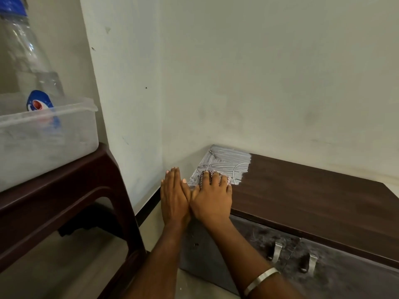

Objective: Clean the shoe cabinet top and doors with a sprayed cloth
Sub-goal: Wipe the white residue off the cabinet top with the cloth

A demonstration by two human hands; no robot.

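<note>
The shoe cabinet has a dark brown wood-grain top [313, 201]. Its left end is covered by a whitish streaked patch [226, 161]. My right hand [212, 201] presses a small patterned cloth [210, 176] flat on the top near the front left corner, fingers spread over it. Just off the cabinet's left edge is my left hand [174, 195], fingers straight and together, its thumb touching my right hand. Below the top, the dusty grey doors [345, 275] carry two metal handles [276, 252].
A dark brown plastic stool [75, 180] stands close at the left with a translucent tub [43, 137] on it holding a clear bottle [28, 50]. Pale walls meet in a corner behind the cabinet. A narrow gap of floor lies between stool and cabinet.
</note>
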